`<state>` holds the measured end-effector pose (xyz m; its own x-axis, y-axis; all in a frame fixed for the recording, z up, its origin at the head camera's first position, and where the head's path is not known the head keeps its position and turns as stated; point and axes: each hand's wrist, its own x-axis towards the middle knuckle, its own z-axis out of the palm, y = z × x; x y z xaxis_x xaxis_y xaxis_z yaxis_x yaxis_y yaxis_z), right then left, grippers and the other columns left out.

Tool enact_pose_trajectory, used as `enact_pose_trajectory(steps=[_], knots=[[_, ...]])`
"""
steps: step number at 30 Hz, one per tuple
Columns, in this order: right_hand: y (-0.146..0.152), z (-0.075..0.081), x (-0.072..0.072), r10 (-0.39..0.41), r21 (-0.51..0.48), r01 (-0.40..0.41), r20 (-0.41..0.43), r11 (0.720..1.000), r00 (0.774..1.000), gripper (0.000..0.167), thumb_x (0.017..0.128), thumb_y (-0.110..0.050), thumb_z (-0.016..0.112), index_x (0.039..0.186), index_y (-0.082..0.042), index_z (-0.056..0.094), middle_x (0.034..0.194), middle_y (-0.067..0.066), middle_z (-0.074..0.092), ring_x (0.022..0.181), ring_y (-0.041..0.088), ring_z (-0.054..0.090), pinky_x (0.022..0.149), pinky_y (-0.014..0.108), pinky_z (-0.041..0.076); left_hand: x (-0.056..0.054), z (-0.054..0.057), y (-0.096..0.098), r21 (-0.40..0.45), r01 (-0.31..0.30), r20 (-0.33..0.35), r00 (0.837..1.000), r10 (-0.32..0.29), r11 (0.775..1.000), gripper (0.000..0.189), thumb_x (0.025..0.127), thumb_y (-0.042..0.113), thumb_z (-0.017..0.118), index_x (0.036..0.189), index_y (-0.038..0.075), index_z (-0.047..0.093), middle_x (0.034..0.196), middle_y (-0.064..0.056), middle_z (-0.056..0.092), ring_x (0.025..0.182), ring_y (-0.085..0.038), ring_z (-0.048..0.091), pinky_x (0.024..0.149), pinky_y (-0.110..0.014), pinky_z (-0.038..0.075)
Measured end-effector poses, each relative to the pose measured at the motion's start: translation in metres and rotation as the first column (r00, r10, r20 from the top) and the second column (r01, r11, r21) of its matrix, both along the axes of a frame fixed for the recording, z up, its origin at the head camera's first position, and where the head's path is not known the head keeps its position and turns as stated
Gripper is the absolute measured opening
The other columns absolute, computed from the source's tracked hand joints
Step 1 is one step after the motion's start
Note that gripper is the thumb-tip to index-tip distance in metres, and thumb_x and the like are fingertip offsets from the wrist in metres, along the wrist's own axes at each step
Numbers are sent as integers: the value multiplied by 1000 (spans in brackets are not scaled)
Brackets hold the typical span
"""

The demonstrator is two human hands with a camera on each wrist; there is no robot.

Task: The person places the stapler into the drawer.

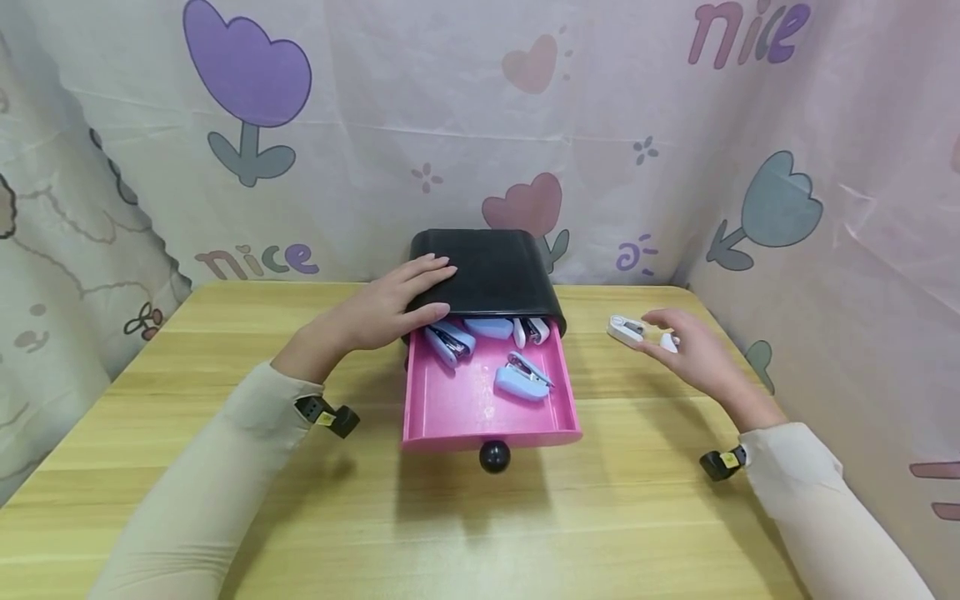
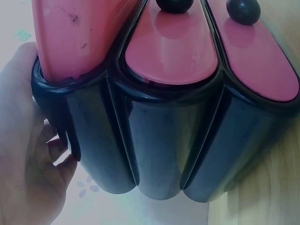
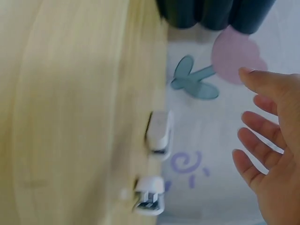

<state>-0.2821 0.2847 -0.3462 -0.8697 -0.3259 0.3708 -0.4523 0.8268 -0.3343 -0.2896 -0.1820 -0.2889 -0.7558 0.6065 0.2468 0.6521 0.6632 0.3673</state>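
My left hand (image 1: pixel 378 310) rests on top of a black drawer cabinet (image 1: pixel 491 271), fingers laid out over it and thumb by its front edge. The pink top drawer (image 1: pixel 446 412) is pulled out. In it lie a blue stapler (image 1: pixel 522 379) near the right side, another blue stapler (image 1: pixel 450 342) at the back left, a light-blue one (image 1: pixel 489 327) and a white one (image 1: pixel 531 331) at the back. To the cabinet's right, my right hand (image 1: pixel 697 354) hovers with spread fingers by two white staplers (image 3: pixel 159 131) (image 3: pixel 150 194) on the table; the right wrist view shows it apart from them.
Below the pulled-out drawer, the left wrist view shows two closed pink drawers (image 2: pixel 171 51) with black knobs (image 2: pixel 243 10). The open drawer's black knob (image 1: pixel 494 457) juts toward the front. A patterned curtain (image 1: pixel 420 100) hangs behind the wooden table (image 1: pixel 525 533).
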Motion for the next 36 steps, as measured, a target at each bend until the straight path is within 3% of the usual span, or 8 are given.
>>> enact_pose_trajectory(steps=[11, 17, 21, 30, 34, 36], knots=[[31, -22, -17, -102, 12, 101, 166, 995, 981, 65, 92, -28, 71, 138, 9, 43, 140, 33, 41, 129, 50, 36, 105, 63, 28, -1, 1, 0, 2, 3, 7, 1000, -3, 1000, 66, 97, 56, 47, 154, 25, 34, 161, 0, 21, 148, -21, 11, 115, -55, 19], [39, -29, -26, -185, 57, 177, 247, 983, 951, 74, 92, -31, 69, 144, 10, 35, 145, 37, 32, 133, 54, 29, 107, 65, 23, -1, 1, 0, 4, 4, 4, 1000, -4, 1000, 66, 97, 56, 47, 154, 24, 34, 161, 0, 21, 148, -21, 11, 115, -54, 18], [40, -32, -30, -247, 97, 227, 314, 969, 917, 82, 91, -39, 68, 147, 8, 30, 146, 39, 28, 132, 56, 26, 106, 66, 22, -1, 0, 0, 2, 6, -5, 1000, -6, 1000, 66, 98, 55, 47, 154, 24, 34, 161, 0, 22, 148, -21, 11, 116, -53, 18], [44, -38, -36, -311, 138, 278, 418, 950, 854, 94, 91, -45, 65, 150, 12, 17, 143, 44, 25, 129, 59, 29, 105, 67, 24, 0, 0, 0, 7, 6, -2, 1000, -6, 1000, 66, 98, 55, 48, 154, 24, 34, 161, 0, 22, 148, -21, 11, 115, -54, 18], [46, -40, -35, -328, 146, 294, 421, 945, 846, 87, 93, -37, 64, 147, 15, 20, 139, 45, 30, 125, 58, 35, 103, 66, 28, 1, 0, 0, 7, 6, 2, 1000, -6, 1000, 65, 98, 54, 48, 154, 24, 34, 161, 0, 21, 148, -21, 11, 115, -54, 18], [47, -40, -34, -328, 152, 291, 406, 945, 853, 82, 93, -34, 64, 144, 17, 25, 136, 45, 36, 121, 56, 41, 101, 64, 32, 1, 0, 0, 7, 4, 6, 1000, -4, 1000, 66, 97, 54, 49, 154, 24, 34, 161, -1, 21, 148, -22, 11, 115, -55, 18]])
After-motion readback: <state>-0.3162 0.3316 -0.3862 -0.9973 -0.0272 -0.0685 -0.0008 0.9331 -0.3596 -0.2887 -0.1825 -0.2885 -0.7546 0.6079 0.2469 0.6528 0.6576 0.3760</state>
